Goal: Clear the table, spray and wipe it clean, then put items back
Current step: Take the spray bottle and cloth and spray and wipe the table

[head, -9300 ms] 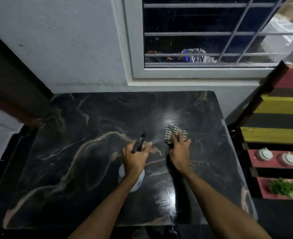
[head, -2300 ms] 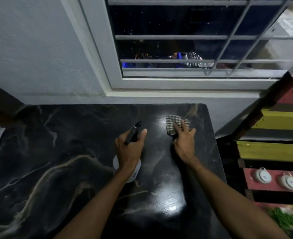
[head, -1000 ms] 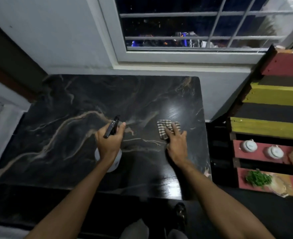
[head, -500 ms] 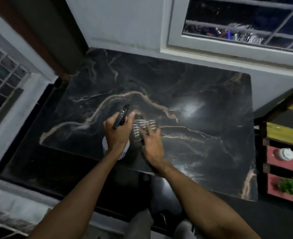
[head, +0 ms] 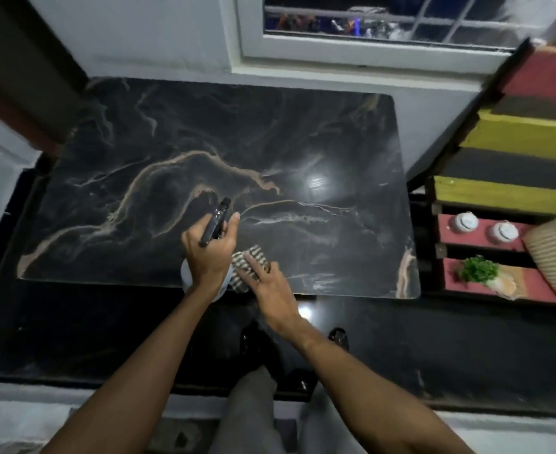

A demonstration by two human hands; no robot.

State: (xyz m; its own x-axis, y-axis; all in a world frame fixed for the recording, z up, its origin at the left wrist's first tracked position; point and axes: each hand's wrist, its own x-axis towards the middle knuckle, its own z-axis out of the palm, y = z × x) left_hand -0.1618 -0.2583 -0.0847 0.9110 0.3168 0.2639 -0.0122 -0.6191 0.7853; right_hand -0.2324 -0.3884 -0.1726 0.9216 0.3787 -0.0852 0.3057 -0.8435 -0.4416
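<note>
One table [head: 303, 142], one spray bottle [head: 216, 221], one checked cloth [head: 253, 255] — two hands, left hand [head: 209, 253] and right hand [head: 270, 286] — two white pots [head: 465, 222] on one shelf [head: 479, 240].

**Cam:** 1 unit, head-worn, wide-angle.
**Position:** above near edge of counter [head: 303, 132], looking fwd and steeply down.
**Facing:** wall [head: 139, 34] w/ window [head: 368, 44], both at top of frame.
**Range:** close. Both forearms enter from bottom, w/ left hand [head: 209, 253] and right hand [head: 270, 283] just below centre.
**Coverage:** whole counter top, floor strip [head: 73, 329] in front, striped shelf [head: 515, 191] at right edge, person's legs [head: 253, 414] at bottom.
**Notes:** counter sits slightly skewed in frame; soft blur throughout.
</note>
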